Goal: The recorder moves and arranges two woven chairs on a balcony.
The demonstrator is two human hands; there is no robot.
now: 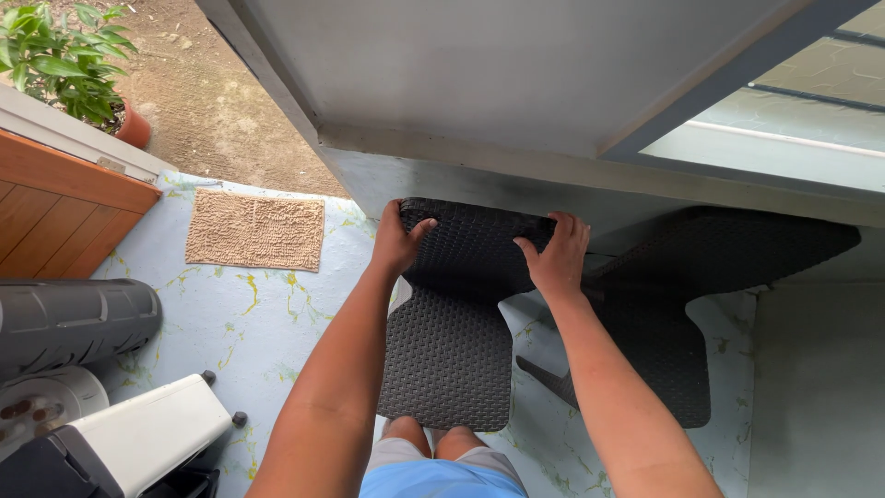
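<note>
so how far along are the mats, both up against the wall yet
One dark rubber mat already leans against the grey wall on the right. The second mat is in hand: left hand and right hand both grip its top edge, held upright. Left: setting it down and letting go.

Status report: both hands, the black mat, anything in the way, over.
Left hand and right hand both gripping top edge of black textured mat, held upright against wall. Second black mat leaning alongside, right. Nothing blocking.
</note>
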